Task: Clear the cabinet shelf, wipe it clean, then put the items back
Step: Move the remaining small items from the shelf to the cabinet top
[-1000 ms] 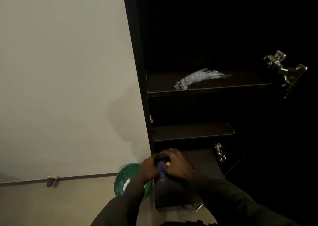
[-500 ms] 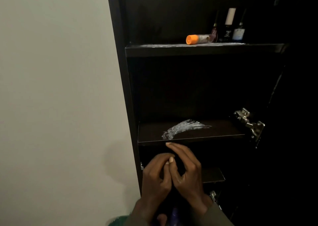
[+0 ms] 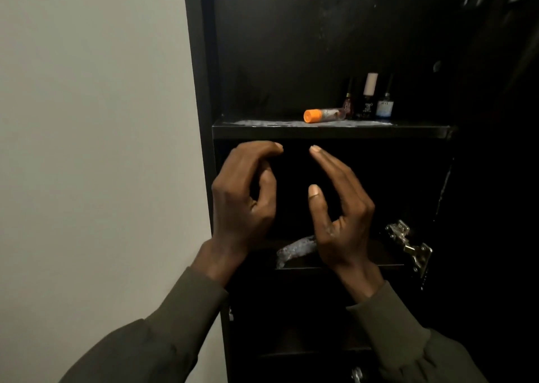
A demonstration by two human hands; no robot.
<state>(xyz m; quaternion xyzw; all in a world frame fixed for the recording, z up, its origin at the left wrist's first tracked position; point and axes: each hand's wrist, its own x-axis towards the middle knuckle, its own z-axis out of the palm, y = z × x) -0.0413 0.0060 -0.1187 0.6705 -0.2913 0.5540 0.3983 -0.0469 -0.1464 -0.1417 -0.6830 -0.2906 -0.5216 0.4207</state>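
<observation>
A dark cabinet (image 3: 201, 61) stands open against a pale wall (image 3: 87, 120). Its upper shelf (image 3: 329, 131) runs across the middle of the view, and a whitish smear (image 3: 262, 123) of dust or residue covers much of its top surface. On this shelf a small tube with an orange cap (image 3: 320, 115) lies on its side, cap pointing left. Just to its right, three little bottles stand upright in a row near the back: a dark reddish one (image 3: 347, 107), a black one with a tall white cap (image 3: 369, 99), and one with a pale blue label (image 3: 385, 107). The lying tube appears to touch or nearly touch the reddish bottle.

Below that shelf, both hands are raised in front of the dark opening, holding nothing. The left hand (image 3: 245, 199) is loosely curled, fingers bent over toward the thumb, with its fingertips just under the shelf's front edge. The right hand (image 3: 341, 210) is relaxed and open, fingers together and slanting up to the left, thumb standing apart. The two hands are near each other but not touching. Both arms wear olive-green sleeves (image 3: 163, 333).

Behind the hands, a lower shelf (image 3: 385, 258) carries another whitish smear (image 3: 294, 251), partly hidden by the right hand. A metal door hinge (image 3: 408, 244) shines at the right side of the cabinet, just beside this lower shelf.
</observation>
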